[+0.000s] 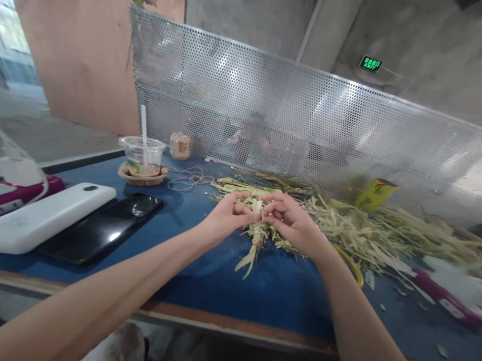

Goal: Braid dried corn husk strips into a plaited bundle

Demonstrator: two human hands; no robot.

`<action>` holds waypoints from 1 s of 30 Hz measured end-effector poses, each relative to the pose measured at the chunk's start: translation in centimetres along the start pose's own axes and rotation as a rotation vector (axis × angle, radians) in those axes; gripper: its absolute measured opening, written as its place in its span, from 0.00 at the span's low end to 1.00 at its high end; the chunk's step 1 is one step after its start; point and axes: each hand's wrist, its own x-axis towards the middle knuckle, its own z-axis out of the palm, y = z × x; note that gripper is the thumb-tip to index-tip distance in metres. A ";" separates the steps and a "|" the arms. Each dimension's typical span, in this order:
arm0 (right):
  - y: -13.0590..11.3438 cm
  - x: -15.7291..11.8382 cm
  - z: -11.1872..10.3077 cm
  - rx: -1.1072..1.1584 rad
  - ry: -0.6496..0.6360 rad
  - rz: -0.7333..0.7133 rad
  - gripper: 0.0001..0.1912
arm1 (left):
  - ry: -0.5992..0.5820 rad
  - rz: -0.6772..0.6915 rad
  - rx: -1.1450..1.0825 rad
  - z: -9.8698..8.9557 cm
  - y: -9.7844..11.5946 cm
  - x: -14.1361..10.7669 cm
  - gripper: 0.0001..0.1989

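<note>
My left hand (229, 216) and my right hand (293, 223) meet over the blue table. The fingers of both are closed in a pinch on a braid of pale green plant stalks (257, 235). Below the fingertips the braided part hangs toward me and ends in split, leafy strips. Between the hands a pale strip (257, 206) stands up. Loose stalks (241, 187) lie just behind the hands, partly hidden by them. To the right of my right hand spreads a large heap of drying stalks and leaves (353, 234).
A black phone (104, 230) and a white power bank (52, 213) lie at left, near a purple power strip (55, 186). Behind them stands a clear cup with a straw (143, 155). A perforated metal screen (230, 91) borders the back. Another purple power strip (451, 299) lies at right.
</note>
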 end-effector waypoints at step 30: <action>-0.5 0.6 1.3 0.188 0.118 0.104 0.15 | 0.237 0.175 0.082 0.5 0.5 -0.6 0.23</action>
